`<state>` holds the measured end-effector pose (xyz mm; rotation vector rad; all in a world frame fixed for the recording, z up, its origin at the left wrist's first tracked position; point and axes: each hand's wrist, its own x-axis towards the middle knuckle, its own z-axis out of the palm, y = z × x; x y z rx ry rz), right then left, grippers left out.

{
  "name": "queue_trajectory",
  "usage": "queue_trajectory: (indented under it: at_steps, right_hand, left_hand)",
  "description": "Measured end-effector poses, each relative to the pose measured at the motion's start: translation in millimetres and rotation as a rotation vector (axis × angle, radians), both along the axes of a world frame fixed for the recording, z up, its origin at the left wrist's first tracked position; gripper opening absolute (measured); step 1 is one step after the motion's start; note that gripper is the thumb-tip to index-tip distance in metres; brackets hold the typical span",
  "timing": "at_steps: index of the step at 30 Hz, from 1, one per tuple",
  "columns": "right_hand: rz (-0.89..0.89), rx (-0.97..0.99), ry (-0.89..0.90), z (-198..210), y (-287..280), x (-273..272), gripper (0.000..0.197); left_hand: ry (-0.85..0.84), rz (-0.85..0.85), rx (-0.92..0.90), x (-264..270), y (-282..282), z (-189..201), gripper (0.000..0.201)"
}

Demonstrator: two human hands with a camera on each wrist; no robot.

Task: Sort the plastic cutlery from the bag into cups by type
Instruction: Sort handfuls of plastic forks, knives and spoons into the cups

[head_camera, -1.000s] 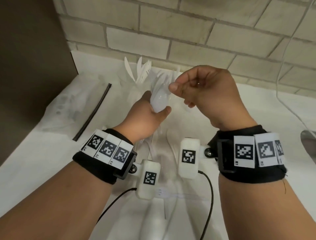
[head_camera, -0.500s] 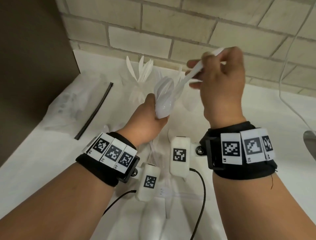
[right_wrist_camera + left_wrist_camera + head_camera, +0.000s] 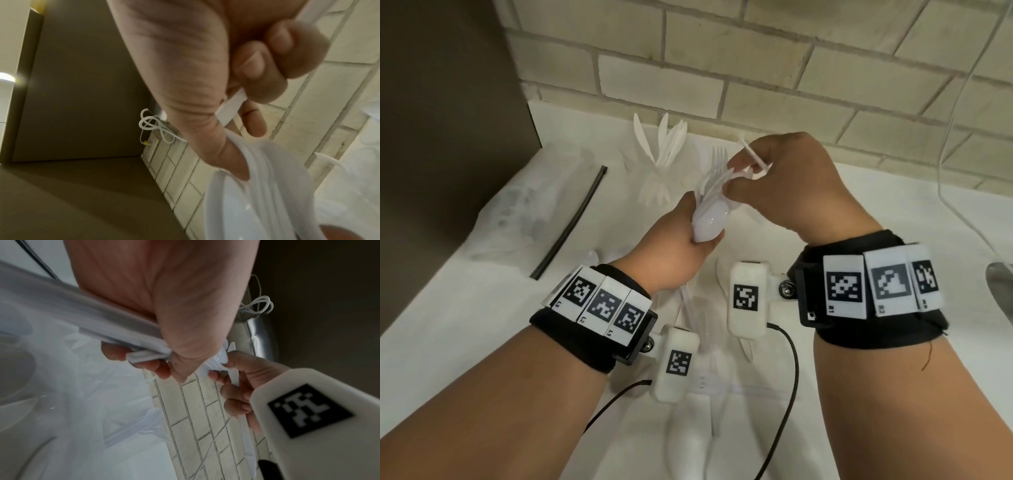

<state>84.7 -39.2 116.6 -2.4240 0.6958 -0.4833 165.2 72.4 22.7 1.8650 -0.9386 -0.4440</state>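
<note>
Mid-sort at frame centre: left hand [image 3: 674,246] gripping a mixed cutlery bundle [image 3: 710,219], right hand [image 3: 787,185] clasping one white handle [image 3: 755,158] while pinching at the bundle's top; next, probably, separating one piece for the matching cup, knives [image 3: 661,150] upright behind.

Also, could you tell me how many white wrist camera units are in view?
2: one white camera unit beside the left wristband, low centre; the other beside the right wristband, slightly higher. None seems hidden.
</note>
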Motion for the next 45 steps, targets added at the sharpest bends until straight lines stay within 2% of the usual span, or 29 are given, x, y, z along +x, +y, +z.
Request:
queue_trajectory:
  at_steps: [4, 7, 10, 13, 18, 21, 24, 27, 29, 32, 36, 38, 41, 45]
  right_hand:
    - [0.009, 0.024, -0.039, -3, 1, 2, 0.004]
    - [0.039, 0.118, -0.132, -3, 3, 0, 0.004]
    - [-0.013, 0.213, -0.258, -4, 3, 1, 0.004]
    - [-0.088, 0.355, -0.341, -2, 2, 1, 0.014]
    - [0.01, 0.409, -0.301, -5, 8, 1, 0.023]
    - [0.006, 0.444, -0.317, -6, 9, 2, 0.022]
    - [-0.024, 0.492, -0.381, -6, 12, 3, 0.019]
    - [-0.063, 0.479, -0.473, -6, 14, 5, 0.031]
    - [-0.065, 0.461, -0.474, -4, 15, 4, 0.033]
    - [-0.076, 0.437, -0.535, 2, 10, 4, 0.023]
    - [-0.069, 0.366, -0.592, 6, 7, 6, 0.027]
    - [-0.027, 0.295, -0.548, 7, 7, 7, 0.024]
    - [0.048, 0.199, -0.347, 6, 11, 7, 0.019]
    - [0.044, 0.242, -0.272, 10, 9, 5, 0.017]
  left_hand:
    - [0.022, -0.014, -0.019, -2, 3, 1, 0.038]
    - [0.062, 0.0, -0.054, -1, 4, 1, 0.024]
    - [0.115, -0.017, -0.069, 0, 4, 1, 0.019]
    - [0.15, -0.044, -0.053, 0, 4, 2, 0.022]
    - [0.205, -0.069, -0.064, -2, 4, 2, 0.03]
    - [0.182, -0.089, -0.059, -1, 5, 0, 0.024]
    - [0.233, -0.091, -0.074, 0, 4, -2, 0.013]
    - [0.249, -0.094, -0.085, 1, 5, -1, 0.008]
    - [0.228, -0.102, -0.071, 0, 7, 0, 0.015]
    - [0.235, -0.119, -0.051, -1, 10, 0, 0.035]
    - [0.286, -0.143, -0.073, -1, 9, -4, 0.037]
    - [0.302, -0.17, -0.086, -1, 9, -5, 0.037]
    - [0.3, -0.172, -0.095, 0, 10, -6, 0.009]
    - [0.391, -0.185, -0.165, -1, 11, -4, 0.023]
